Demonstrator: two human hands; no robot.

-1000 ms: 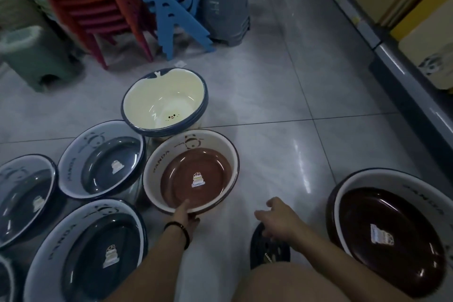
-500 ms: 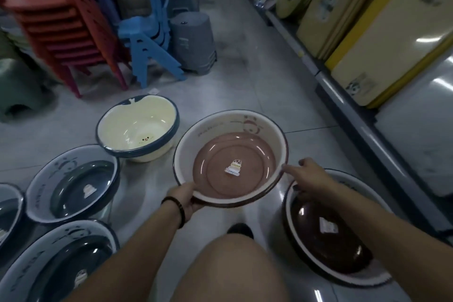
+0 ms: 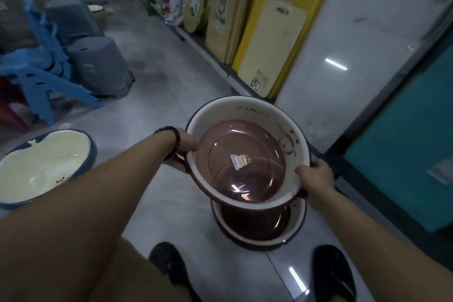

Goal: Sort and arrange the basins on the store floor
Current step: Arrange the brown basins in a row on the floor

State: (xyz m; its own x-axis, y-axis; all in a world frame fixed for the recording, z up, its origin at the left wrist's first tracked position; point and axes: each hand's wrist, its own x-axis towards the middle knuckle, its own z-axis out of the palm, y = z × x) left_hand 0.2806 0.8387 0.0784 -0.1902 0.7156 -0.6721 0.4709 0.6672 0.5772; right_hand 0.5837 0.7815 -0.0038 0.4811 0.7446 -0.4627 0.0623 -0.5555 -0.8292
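left grip (image 3: 186,152): clenched on the brown basin (image 3: 245,162) rim
right grip (image 3: 316,176): grasping the opposite rim
risk: tilted basin may land off-centre on the floor basin (image 3: 257,230) and jam

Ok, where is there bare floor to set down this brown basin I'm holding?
Bare floor opens ahead, bordered by the cream basin, the grey stools and the shelf base. Crowded: directly under the brown basin, gripped by left hand and right hand, a dark basin sits on the floor, with shoes just behind it.
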